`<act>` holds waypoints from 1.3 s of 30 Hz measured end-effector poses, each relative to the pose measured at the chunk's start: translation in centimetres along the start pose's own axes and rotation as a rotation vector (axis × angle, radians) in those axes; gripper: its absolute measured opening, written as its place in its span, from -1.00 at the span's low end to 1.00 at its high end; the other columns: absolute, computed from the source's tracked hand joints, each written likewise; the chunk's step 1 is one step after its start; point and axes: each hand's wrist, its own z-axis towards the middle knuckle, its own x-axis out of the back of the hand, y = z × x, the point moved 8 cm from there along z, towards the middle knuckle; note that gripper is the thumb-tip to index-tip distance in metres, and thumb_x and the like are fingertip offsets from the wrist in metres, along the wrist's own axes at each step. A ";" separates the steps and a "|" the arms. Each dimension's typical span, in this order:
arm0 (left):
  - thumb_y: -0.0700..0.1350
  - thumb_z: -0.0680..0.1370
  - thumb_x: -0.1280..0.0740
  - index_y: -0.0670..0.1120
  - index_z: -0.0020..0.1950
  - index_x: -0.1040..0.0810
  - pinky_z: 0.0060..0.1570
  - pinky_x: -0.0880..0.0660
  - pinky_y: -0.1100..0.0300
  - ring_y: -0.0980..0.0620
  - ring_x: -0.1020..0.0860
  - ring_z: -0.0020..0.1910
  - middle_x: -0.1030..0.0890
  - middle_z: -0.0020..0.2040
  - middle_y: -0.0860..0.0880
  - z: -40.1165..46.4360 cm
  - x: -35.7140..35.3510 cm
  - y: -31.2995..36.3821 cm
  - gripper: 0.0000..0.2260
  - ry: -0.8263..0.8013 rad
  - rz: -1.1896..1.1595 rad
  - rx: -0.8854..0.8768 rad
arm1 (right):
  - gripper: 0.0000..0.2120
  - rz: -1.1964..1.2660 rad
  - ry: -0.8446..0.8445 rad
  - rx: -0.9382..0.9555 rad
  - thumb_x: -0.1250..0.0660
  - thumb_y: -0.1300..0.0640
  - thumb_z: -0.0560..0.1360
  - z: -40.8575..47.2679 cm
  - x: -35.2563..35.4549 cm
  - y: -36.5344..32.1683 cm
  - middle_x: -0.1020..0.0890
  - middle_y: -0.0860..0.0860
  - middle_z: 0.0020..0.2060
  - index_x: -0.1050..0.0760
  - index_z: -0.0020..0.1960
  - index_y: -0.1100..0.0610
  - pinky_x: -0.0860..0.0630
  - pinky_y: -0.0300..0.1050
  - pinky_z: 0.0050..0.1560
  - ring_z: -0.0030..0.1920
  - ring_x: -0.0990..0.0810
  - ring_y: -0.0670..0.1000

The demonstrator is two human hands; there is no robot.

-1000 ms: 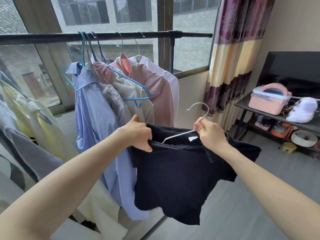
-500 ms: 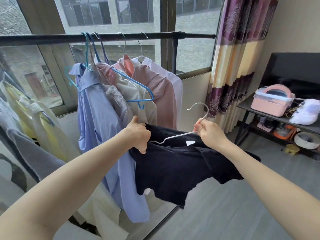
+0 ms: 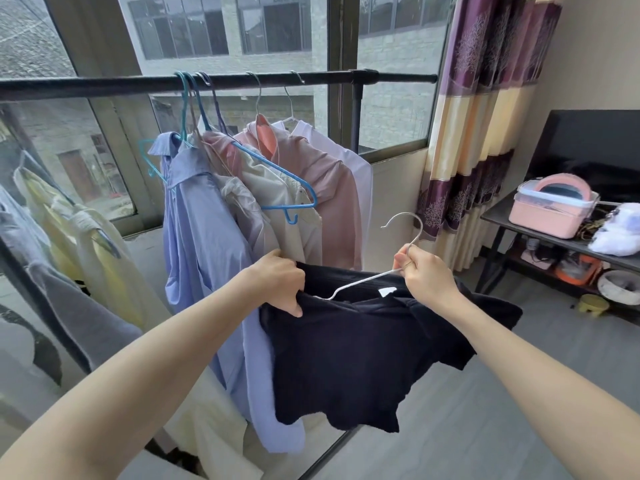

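A dark navy shirt (image 3: 360, 358) hangs in the air below the clothes rail (image 3: 221, 81). My left hand (image 3: 280, 282) grips the shirt's left shoulder. My right hand (image 3: 424, 275) pinches the neck of a white wire hanger (image 3: 367, 278), whose left arm runs into the shirt's collar opening. The hanger's hook curves up above my right hand. A white label shows inside the collar. The hanger's right arm is hidden under my hand and the cloth.
Several shirts hang on the rail: blue (image 3: 204, 230), beige (image 3: 284, 209), pink (image 3: 329, 188), white. An empty blue hanger (image 3: 294, 199) lies over them. A striped curtain (image 3: 478, 133) hangs on the right. A dark shelf table (image 3: 502, 220) holds a pink box (image 3: 550, 209).
The hanger's left arm has slid further into the collar. The shirt has swung and hangs more spread out again. Both hands stay at about the same height.
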 end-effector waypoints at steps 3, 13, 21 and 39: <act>0.10 0.47 -0.28 -0.07 -0.10 -0.57 -0.02 -0.30 0.15 -0.01 -0.46 0.02 -0.51 -0.15 0.01 -0.3 -0.3 -0.4 -0.75 0.028 -0.022 -0.002 | -0.73 0.058 0.037 -0.064 -0.09 0.06 0.60 0.5 0.7 0.9 -0.54 0.00 -0.31 -0.41 -0.24 0.05 -0.35 -0.05 -0.15 -0.17 -0.50 0.11; -0.14 0.36 -0.23 -0.09 -0.21 -0.51 -0.02 -0.31 0.16 0.03 -0.41 -0.09 -0.58 -0.16 0.03 -0.9 0.9 2.4 -0.91 0.234 -0.026 -0.148 | -0.83 -0.406 -0.148 0.078 -0.08 0.05 0.60 -0.2 0.1 -0.6 -0.62 0.12 -0.14 -0.34 -0.15 0.03 -0.28 -0.02 -0.13 -0.05 -0.54 0.22; -0.19 0.35 -0.23 -0.10 -0.04 -0.45 -0.11 -0.17 0.14 -0.06 -0.46 -0.22 -0.46 -0.32 -0.01 0.0 -1.4 3.2 -0.81 0.004 0.131 -0.116 | -0.70 0.000 -0.017 -0.092 -0.11 0.09 0.59 1.1 2.2 2.4 -0.47 -0.04 -0.39 -0.37 -0.31 0.00 -0.43 0.07 -0.06 -0.23 -0.46 0.13; 0.12 0.41 -0.40 0.06 0.36 -0.35 0.23 -0.34 0.14 0.06 -0.33 0.26 -0.37 0.30 0.05 -0.5 3.7 2.4 -0.44 0.436 -0.560 -0.114 | -0.74 0.121 0.045 -0.060 -0.12 0.13 0.60 0.2 1.2 2.0 -0.48 0.01 -0.39 -0.41 -0.25 0.09 -0.39 -0.01 -0.14 -0.27 -0.46 0.10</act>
